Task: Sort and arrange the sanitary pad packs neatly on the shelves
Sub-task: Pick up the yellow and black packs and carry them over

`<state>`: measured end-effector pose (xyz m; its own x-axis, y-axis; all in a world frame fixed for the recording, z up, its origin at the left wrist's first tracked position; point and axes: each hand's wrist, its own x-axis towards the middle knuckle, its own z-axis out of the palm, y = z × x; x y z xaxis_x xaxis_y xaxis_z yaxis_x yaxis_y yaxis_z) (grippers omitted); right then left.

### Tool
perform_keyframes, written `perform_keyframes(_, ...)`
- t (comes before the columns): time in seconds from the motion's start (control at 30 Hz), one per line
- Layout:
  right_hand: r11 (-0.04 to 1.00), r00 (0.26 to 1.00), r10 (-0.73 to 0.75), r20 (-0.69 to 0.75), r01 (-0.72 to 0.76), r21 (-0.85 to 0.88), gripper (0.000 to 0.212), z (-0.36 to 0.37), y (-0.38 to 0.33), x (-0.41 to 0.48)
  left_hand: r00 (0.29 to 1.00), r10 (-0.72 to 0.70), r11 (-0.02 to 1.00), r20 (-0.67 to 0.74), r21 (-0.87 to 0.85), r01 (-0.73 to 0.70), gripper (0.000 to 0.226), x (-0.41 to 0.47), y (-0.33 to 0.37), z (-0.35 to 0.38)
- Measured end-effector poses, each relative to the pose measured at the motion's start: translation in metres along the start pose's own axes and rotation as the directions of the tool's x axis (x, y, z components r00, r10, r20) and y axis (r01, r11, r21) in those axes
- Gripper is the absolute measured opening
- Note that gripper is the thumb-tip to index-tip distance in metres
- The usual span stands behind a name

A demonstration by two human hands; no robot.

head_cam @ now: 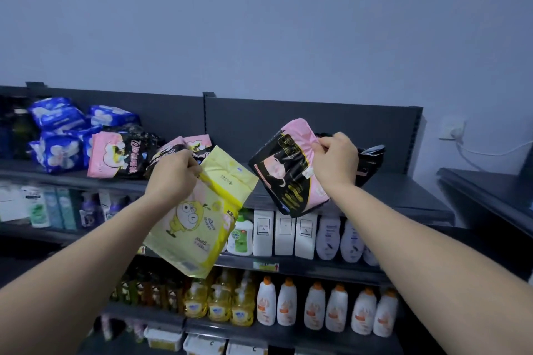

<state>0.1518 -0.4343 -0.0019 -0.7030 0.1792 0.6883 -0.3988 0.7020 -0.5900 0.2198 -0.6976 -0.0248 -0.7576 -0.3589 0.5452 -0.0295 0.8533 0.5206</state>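
Left hand (173, 174): fingers curled, gripping the top edge of the yellow pad pack (199, 219), which hangs before the top shelf (403, 196). Right hand (336, 161): pinching the pink-and-black pad pack (288, 173), tilted above that shelf. Both forearms extend forward.

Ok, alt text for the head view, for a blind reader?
A person's left hand holds a yellow pack and the right hand a pink-and-black pack, both before a dark shelf unit. Blue packs and pink packs lie piled on its top tier at left; bottles line the tiers below.
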Motion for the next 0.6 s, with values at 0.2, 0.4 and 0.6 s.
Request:
perform_keyframes(0.2,0.999,0.999,-0.034,0.001,0.034,0.027,0.022,0.056,0.023,0.067,0.999,-0.045,0.997,-0.015,-0.06,0.044,0.013,0.077,-0.004,0.056)
perform_keyframes(0.4,0.997,0.997,-0.078,-0.027,0.079,0.012,0.023,0.099,0.045,0.133,0.991,-0.127,0.982,-0.051,-0.148,0.119,0.014,0.149,-0.008,0.107)
perform_keyframes(0.6,0.996,0.994,-0.094,-0.054,0.094,-0.008,0.022,0.138,0.058,0.173,0.983,-0.181,0.951,-0.005,-0.255,0.174,0.016,0.202,-0.018,0.155)
